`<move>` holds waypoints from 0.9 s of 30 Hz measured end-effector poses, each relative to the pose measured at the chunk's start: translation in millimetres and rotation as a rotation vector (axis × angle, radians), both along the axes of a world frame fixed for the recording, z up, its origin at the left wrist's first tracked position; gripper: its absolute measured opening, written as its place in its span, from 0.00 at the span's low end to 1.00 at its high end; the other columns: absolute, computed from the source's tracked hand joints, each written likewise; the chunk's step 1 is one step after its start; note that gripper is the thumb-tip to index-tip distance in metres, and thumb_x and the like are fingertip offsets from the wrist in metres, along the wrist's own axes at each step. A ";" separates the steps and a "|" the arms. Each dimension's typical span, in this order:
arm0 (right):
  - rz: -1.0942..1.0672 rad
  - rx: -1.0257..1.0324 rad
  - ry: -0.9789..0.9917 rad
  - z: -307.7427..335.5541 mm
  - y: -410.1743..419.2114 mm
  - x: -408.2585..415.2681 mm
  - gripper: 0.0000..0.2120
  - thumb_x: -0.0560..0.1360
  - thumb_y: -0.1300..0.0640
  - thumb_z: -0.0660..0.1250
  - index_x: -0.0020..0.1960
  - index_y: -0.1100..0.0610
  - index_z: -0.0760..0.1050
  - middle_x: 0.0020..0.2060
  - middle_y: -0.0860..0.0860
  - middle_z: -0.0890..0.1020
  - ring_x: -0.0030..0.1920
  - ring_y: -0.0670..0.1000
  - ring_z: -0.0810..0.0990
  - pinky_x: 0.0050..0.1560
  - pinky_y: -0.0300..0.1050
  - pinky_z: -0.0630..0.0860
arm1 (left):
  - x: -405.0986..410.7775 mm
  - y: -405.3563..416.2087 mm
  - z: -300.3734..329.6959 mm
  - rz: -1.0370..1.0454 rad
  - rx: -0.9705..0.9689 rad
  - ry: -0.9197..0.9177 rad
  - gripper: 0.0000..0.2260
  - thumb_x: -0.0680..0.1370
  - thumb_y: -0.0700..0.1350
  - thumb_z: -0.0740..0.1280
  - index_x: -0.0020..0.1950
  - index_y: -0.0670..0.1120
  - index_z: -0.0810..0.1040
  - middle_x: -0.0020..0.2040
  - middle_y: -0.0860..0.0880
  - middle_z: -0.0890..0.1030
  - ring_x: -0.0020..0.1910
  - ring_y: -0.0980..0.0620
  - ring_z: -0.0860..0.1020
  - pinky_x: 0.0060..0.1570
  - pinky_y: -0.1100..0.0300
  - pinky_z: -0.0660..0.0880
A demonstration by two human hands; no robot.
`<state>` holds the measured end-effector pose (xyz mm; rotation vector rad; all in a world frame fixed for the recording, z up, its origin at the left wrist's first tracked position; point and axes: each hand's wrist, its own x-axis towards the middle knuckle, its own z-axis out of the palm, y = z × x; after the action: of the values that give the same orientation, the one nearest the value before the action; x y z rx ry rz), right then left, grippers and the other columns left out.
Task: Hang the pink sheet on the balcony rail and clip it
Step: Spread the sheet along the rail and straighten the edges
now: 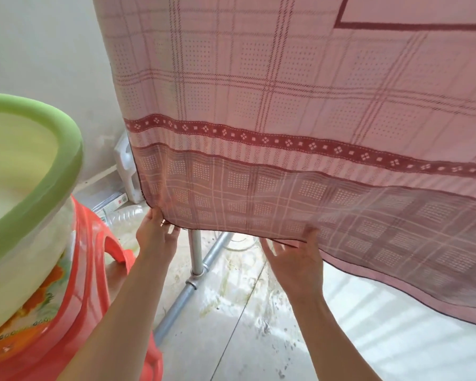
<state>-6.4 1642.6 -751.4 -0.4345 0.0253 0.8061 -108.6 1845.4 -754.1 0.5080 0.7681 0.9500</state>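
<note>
The pink checked sheet [286,105] hangs down doubled, with a dark red patterned band across it and a longer back layer below. My left hand [155,235] pinches the sheet's lower left corner between thumb and fingers. My right hand [294,259] holds the bottom hem further right, thumb in front of the cloth and fingers behind. The top of the sheet and whatever it hangs over are out of view. No clips are visible.
A green-rimmed basin [39,171] sits on a red plastic stool [94,270] at the left. A metal pipe frame [195,259] stands on the tiled floor below the sheet. A white jug [127,171] and clear bottles lie by the wall corner.
</note>
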 end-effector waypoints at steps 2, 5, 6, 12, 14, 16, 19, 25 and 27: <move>-0.097 -0.003 0.064 -0.2 -17.6 9.8 0.20 0.65 0.50 0.74 0.57 0.49 0.79 0.67 0.53 0.74 0.70 0.58 0.65 0.66 0.63 0.65 | -1.7 -3.5 2.2 -0.001 0.002 0.019 0.11 0.79 0.37 0.58 0.39 0.47 0.73 0.36 0.51 0.72 0.38 0.54 0.73 0.45 0.58 0.72; -0.244 -0.011 0.206 -4.0 -42.8 28.2 0.13 0.73 0.52 0.66 0.57 0.49 0.76 0.73 0.55 0.62 0.75 0.56 0.54 0.69 0.59 0.61 | -3.4 -7.7 5.2 0.004 -0.007 0.038 0.11 0.79 0.36 0.58 0.39 0.47 0.73 0.36 0.51 0.72 0.37 0.55 0.72 0.46 0.58 0.73; -0.283 -0.004 0.221 -3.1 -49.4 33.2 0.15 0.72 0.54 0.67 0.58 0.50 0.75 0.74 0.54 0.60 0.75 0.54 0.54 0.69 0.57 0.61 | -4.0 -8.7 5.1 0.002 -0.007 0.051 0.11 0.79 0.36 0.58 0.39 0.46 0.73 0.36 0.51 0.72 0.36 0.55 0.72 0.46 0.58 0.74; -0.364 -0.070 0.248 -1.1 -57.4 37.4 0.02 0.75 0.61 0.66 0.47 0.56 0.76 0.45 0.48 0.80 0.51 0.46 0.79 0.63 0.44 0.71 | -4.4 -12.2 4.1 0.006 0.047 0.087 0.12 0.79 0.35 0.56 0.37 0.46 0.71 0.28 0.53 0.75 0.35 0.55 0.72 0.43 0.59 0.74; -0.384 -0.073 0.269 -5.4 -55.0 36.4 0.04 0.77 0.62 0.63 0.47 0.56 0.76 0.45 0.48 0.79 0.48 0.46 0.79 0.58 0.43 0.73 | -4.3 -8.4 2.4 -0.002 0.061 0.092 0.13 0.79 0.36 0.55 0.38 0.46 0.71 0.34 0.51 0.73 0.37 0.55 0.72 0.42 0.59 0.73; -0.390 -0.076 0.282 -12.5 -54.5 37.1 0.05 0.78 0.63 0.61 0.47 0.57 0.75 0.44 0.48 0.81 0.48 0.46 0.79 0.60 0.45 0.72 | -4.7 -3.0 0.3 -0.022 0.076 0.100 0.12 0.80 0.36 0.54 0.38 0.46 0.70 0.37 0.50 0.72 0.38 0.55 0.72 0.43 0.59 0.73; -0.385 -0.025 0.275 -16.1 -51.6 36.6 0.06 0.74 0.66 0.65 0.48 0.58 0.75 0.39 0.48 0.84 0.47 0.46 0.82 0.61 0.46 0.71 | -4.7 4.3 -2.1 -0.027 0.096 0.110 0.13 0.80 0.36 0.55 0.37 0.46 0.70 0.36 0.51 0.71 0.38 0.55 0.71 0.43 0.59 0.72; -0.339 0.060 0.214 -16.8 -48.3 37.9 0.28 0.55 0.67 0.79 0.54 0.62 0.76 0.50 0.53 0.83 0.52 0.49 0.82 0.52 0.46 0.76 | 0.2 8.0 -8.6 -0.042 0.109 0.086 0.12 0.80 0.39 0.57 0.37 0.47 0.70 0.35 0.52 0.69 0.36 0.57 0.70 0.43 0.61 0.71; -0.338 -0.013 0.226 -11.0 -49.1 37.3 0.17 0.68 0.64 0.71 0.56 0.60 0.75 0.52 0.51 0.81 0.55 0.47 0.78 0.56 0.43 0.73 | 1.2 2.3 -8.4 -0.045 0.104 0.053 0.11 0.80 0.40 0.58 0.38 0.47 0.71 0.36 0.52 0.71 0.37 0.57 0.72 0.46 0.60 0.72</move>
<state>31.0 1593.5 -762.4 -0.3372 0.3068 0.5183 -107.4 1847.7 -762.5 0.6410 0.7547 0.9413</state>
